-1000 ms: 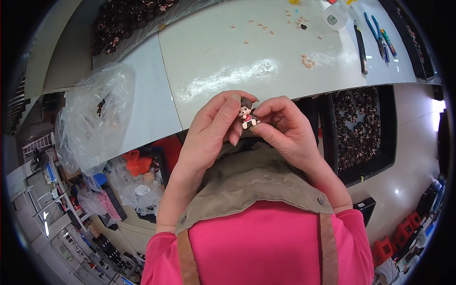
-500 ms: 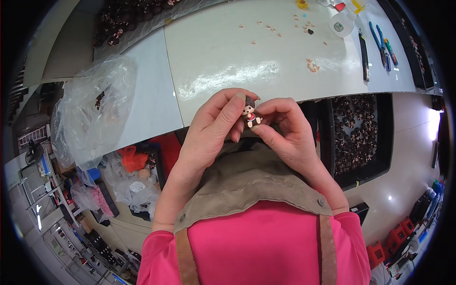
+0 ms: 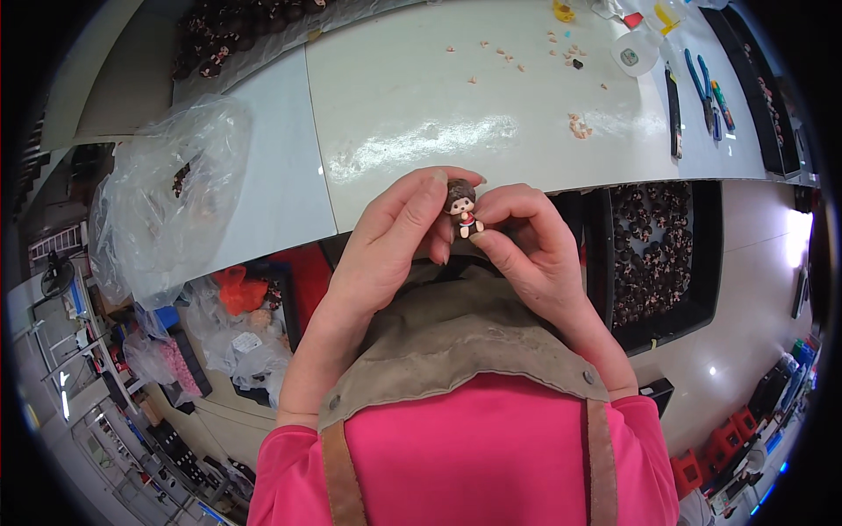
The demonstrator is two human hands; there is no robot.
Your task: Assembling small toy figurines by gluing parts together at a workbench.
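A small doll figurine (image 3: pixel 460 208) with brown hair, a pale face and a red and white front is held upright just off the table's near edge. My left hand (image 3: pixel 405 213) is closed on its head and left side, thumb along the hair. From the other side, the fingertips of my right hand (image 3: pixel 529 230) pinch its lower body near the feet. The figurine's face points up toward me, while its back is hidden by my fingers.
On the pale table (image 3: pixel 395 88) lie peach-coloured scraps (image 3: pixel 579 126), pliers (image 3: pixel 700 83) and a black cutter (image 3: pixel 674 114). A clear plastic bag (image 3: pixel 175 193) hangs over the left edge. Below the right edge, a black tray (image 3: pixel 653 333) holds many brown-haired pieces.
The figurine has turned slightly, and its face and hair show more fully. Both hands keep hold of it, with small finger shifts.
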